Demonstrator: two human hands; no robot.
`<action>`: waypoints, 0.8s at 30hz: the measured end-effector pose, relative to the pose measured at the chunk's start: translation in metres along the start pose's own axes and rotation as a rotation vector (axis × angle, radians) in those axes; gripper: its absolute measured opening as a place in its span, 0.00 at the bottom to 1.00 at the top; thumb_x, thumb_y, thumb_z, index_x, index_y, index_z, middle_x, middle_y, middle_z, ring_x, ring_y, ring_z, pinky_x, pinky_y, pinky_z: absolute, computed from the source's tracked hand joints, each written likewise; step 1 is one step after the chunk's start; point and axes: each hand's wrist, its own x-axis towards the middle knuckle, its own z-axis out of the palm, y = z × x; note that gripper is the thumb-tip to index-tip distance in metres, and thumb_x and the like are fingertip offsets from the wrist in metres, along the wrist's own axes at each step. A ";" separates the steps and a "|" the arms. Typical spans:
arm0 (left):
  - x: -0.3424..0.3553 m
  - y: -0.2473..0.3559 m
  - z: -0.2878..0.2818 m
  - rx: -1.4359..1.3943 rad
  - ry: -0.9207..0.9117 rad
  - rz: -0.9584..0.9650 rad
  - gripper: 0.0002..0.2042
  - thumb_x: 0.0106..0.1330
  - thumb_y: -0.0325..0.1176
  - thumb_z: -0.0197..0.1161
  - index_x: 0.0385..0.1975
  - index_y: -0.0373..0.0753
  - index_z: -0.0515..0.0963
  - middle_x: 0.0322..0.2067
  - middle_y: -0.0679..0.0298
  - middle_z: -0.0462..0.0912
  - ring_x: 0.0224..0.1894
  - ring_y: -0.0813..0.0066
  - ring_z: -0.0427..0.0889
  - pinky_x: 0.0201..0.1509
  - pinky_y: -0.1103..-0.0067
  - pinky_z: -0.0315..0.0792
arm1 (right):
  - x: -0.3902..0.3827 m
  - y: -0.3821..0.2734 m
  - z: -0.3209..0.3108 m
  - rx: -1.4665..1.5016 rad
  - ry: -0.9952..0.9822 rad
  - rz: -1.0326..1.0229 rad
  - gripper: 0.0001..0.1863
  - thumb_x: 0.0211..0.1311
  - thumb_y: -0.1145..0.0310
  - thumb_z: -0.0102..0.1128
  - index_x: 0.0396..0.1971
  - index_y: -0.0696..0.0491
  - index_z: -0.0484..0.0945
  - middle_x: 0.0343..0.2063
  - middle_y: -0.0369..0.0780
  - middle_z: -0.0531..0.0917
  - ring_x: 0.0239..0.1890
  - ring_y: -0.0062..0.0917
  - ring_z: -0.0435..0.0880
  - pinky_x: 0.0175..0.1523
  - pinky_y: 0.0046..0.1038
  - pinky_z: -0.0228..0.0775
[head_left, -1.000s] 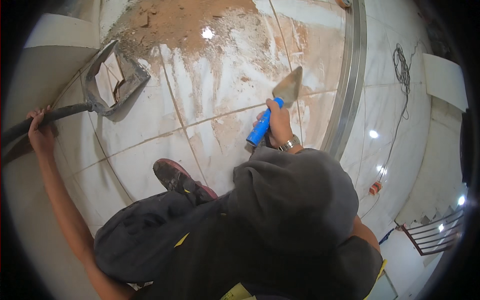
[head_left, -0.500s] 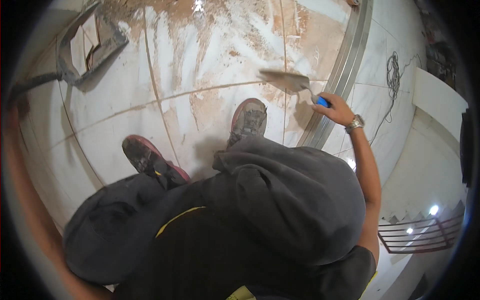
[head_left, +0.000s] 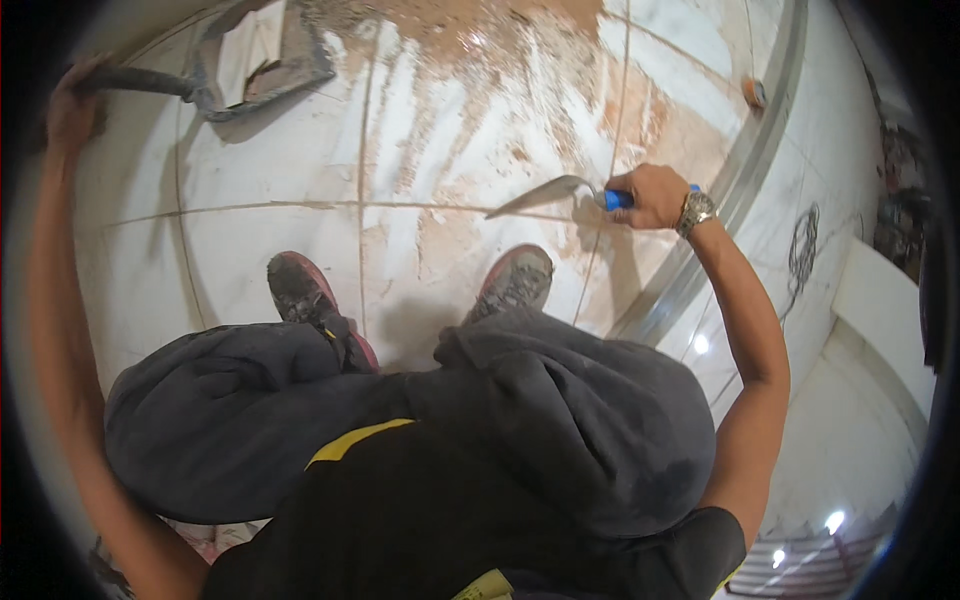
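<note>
My right hand (head_left: 652,196), with a metal watch on the wrist, is closed round the blue handle of a trowel (head_left: 545,194). The blade points left, just above the smeared floor tiles (head_left: 270,265) and ahead of my right shoe. At the far left my left hand (head_left: 74,108) is wrapped round the dark handle of a black, shovel-like pan (head_left: 213,92). Pale, broken tile-like pieces (head_left: 250,50) lie in this pan. Wet brown mortar or mud (head_left: 470,30) covers the floor at the far side, with white and tan streaks coming toward me.
A metal straightedge-like bar (head_left: 745,180) runs along the right, with a small orange roll-like thing (head_left: 754,94) beside it. Farther right lie a tangled cable (head_left: 803,245) and a white panel (head_left: 880,290). My shoes (head_left: 515,280) stand on the tiles close in front.
The trowel has swung nearer to me, its blade now seen more edge-on. The pan appears farther right, and my left hand on its handle has come into clear view. The whole view has shifted.
</note>
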 end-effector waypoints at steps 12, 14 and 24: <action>-0.039 -0.014 0.066 -0.065 -0.121 0.221 0.05 0.62 0.23 0.58 0.36 0.37 0.75 0.39 0.65 0.76 0.46 0.69 0.77 0.63 0.70 0.68 | 0.083 -0.015 -0.055 0.169 0.562 0.347 0.28 0.63 0.41 0.56 0.44 0.54 0.79 0.32 0.56 0.84 0.34 0.52 0.84 0.43 0.47 0.75; -0.054 -0.006 0.114 -0.049 0.042 0.201 0.03 0.61 0.23 0.58 0.33 0.38 0.74 0.37 0.65 0.75 0.43 0.71 0.76 0.61 0.70 0.69 | 0.076 0.020 -0.034 0.418 0.735 0.542 0.28 0.64 0.43 0.55 0.42 0.56 0.78 0.28 0.53 0.84 0.27 0.46 0.85 0.35 0.44 0.77; -0.087 0.012 0.181 0.134 0.062 0.223 0.07 0.56 0.28 0.61 0.32 0.43 0.71 0.33 0.70 0.73 0.38 0.77 0.74 0.48 0.78 0.68 | 0.168 0.053 -0.093 0.815 0.768 0.450 0.23 0.60 0.50 0.61 0.26 0.59 0.75 0.18 0.40 0.78 0.17 0.27 0.79 0.21 0.31 0.73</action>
